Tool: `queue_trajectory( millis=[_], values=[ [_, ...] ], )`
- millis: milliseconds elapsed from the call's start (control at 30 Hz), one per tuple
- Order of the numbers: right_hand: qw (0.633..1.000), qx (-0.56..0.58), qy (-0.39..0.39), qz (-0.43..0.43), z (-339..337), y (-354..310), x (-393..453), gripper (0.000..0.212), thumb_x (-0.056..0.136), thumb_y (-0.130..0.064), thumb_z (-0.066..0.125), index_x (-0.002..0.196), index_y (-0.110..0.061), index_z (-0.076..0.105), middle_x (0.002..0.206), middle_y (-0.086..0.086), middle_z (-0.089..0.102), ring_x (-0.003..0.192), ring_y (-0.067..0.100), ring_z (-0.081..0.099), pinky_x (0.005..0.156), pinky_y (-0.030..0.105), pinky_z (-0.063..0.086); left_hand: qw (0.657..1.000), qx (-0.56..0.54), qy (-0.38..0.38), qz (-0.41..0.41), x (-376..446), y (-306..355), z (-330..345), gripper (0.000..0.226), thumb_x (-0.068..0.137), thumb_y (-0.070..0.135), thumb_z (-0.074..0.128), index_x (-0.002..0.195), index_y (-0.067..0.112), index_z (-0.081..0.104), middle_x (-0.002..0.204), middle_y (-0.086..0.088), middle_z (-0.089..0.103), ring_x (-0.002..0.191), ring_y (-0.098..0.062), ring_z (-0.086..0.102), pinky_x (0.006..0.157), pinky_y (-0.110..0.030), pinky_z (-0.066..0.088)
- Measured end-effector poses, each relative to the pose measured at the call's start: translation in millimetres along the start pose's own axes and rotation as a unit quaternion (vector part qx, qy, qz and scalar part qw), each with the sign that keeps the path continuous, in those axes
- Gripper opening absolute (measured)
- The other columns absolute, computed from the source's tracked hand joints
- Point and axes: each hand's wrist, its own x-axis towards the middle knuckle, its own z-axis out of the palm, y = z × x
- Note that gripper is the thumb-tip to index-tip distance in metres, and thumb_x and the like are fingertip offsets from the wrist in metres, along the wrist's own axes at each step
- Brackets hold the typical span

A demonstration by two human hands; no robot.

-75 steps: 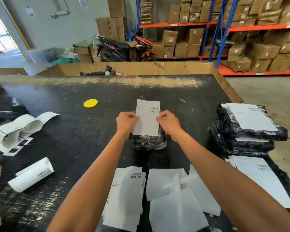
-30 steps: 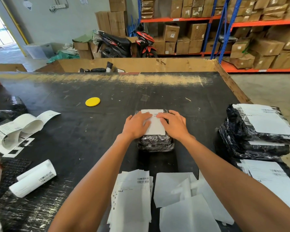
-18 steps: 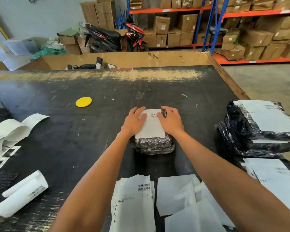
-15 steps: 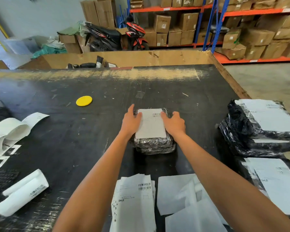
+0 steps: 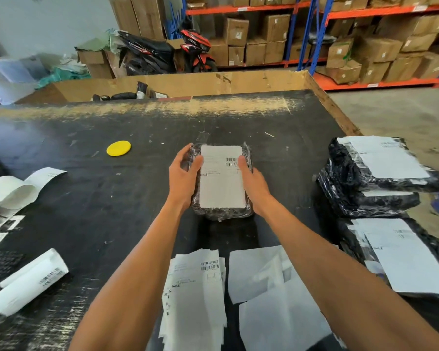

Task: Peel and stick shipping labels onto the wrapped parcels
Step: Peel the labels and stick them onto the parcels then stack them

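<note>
1. The left hand (image 5: 183, 177) gripped the left side of the black-wrapped parcel (image 5: 222, 211), fingers curled over its far left corner and thumb lying at the label's edge.
2. The right hand (image 5: 254, 184) held the parcel's right side, thumb resting on the white shipping label (image 5: 222, 184); its fingers were hidden behind the parcel.
3. The label lay flat across the parcel's top, barcode toward the far right corner. The parcel sat at the middle of the black table (image 5: 86, 198); whether it was lifted clear, I could not tell.
4. Near the person lay a stack of printed labels (image 5: 195, 295) and, just to its right, blank backing sheets (image 5: 271, 300).
5. On the right stood a pile of labelled parcels (image 5: 375, 178), with another labelled parcel (image 5: 403, 257) in front.
6. On the left lay curled label strips (image 5: 13, 193) and a rolled label (image 5: 28, 282); farther off, a yellow disc (image 5: 118, 148).
</note>
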Motion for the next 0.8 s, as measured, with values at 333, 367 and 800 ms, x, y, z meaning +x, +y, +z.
queue_trajectory(
  millis=[333,367,800],
  values=[
    [0.98,0.141,-0.017,0.137,-52.6,-30.9,-19.5,0.065,0.094,-0.066,0.05,0.134,-0.016,0.059,0.111,0.011,0.072,0.09,0.03,0.069,0.072,0.039,0.06,0.941,0.284,-0.18,0.028,-53.1,-25.8,30.4,0.026,0.098,0.022,0.043,0.085,0.015,0.064,0.083,-0.001,0.067,0.083,-0.02,0.063,0.075,-0.021,0.047],
    [0.983,0.122,-0.01,0.14,-60.6,-32.1,-23.5,0.068,0.092,-0.068,0.051,0.136,-0.015,0.057,0.115,0.01,0.071,0.093,0.03,0.068,0.076,0.04,0.059,0.886,0.402,-0.209,0.096,-57.9,-34.5,33.7,0.033,0.096,0.031,0.04,0.089,0.012,0.066,0.097,-0.009,0.07,0.098,-0.029,0.064,0.088,-0.027,0.046],
    [0.997,-0.028,0.022,0.061,-210.2,-6.1,-118.5,0.089,0.093,-0.072,0.044,0.16,-0.017,0.021,0.166,-0.003,0.023,0.152,0.025,0.025,0.118,0.043,0.026,0.771,0.616,-0.147,0.075,-92.8,-35.2,75.3,0.045,0.104,0.02,0.035,0.149,0.027,0.038,0.157,-0.013,0.028,0.146,-0.034,0.022,0.117,-0.067,0.011]
  ],
)
